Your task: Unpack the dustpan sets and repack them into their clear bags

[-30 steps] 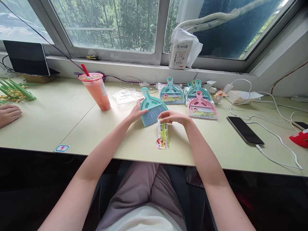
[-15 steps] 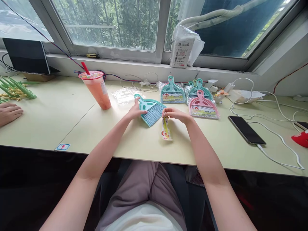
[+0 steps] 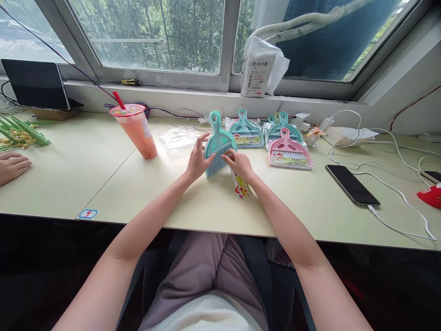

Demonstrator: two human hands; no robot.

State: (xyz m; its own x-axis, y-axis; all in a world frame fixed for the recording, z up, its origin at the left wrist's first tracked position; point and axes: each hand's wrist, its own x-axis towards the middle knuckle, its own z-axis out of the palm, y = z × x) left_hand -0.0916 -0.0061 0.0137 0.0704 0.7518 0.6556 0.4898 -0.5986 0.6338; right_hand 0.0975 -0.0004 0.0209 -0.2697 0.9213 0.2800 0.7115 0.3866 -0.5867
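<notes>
A teal mini dustpan-and-brush set (image 3: 219, 138) stands tilted up over the table, handle away from me, bristles facing me. My left hand (image 3: 198, 158) is closed on its left edge, thumb across the front. At its lower right, my right hand (image 3: 239, 164) pinches close to the bristles. A printed yellow-and-red paper label (image 3: 242, 187) hangs below the right hand's fingers, its upper part hidden by them. Behind lie a wrapped teal set (image 3: 246, 131), another wrapped teal set (image 3: 284, 126) and a wrapped pink set (image 3: 289, 154).
Left of my hands stands a drink cup (image 3: 138, 133) with a red straw, near clear plastic wrap (image 3: 177, 139). A phone (image 3: 351, 185) on a white cable lies at right. Another person's hand (image 3: 14, 166) rests at far left, by green stems (image 3: 22, 131). A tablet (image 3: 36, 85) stands behind.
The dustpan set has been raised from lying slanted to nearly upright, handle pointing away. My right hand has shifted slightly left onto its lower right, and the label has swung with it.
</notes>
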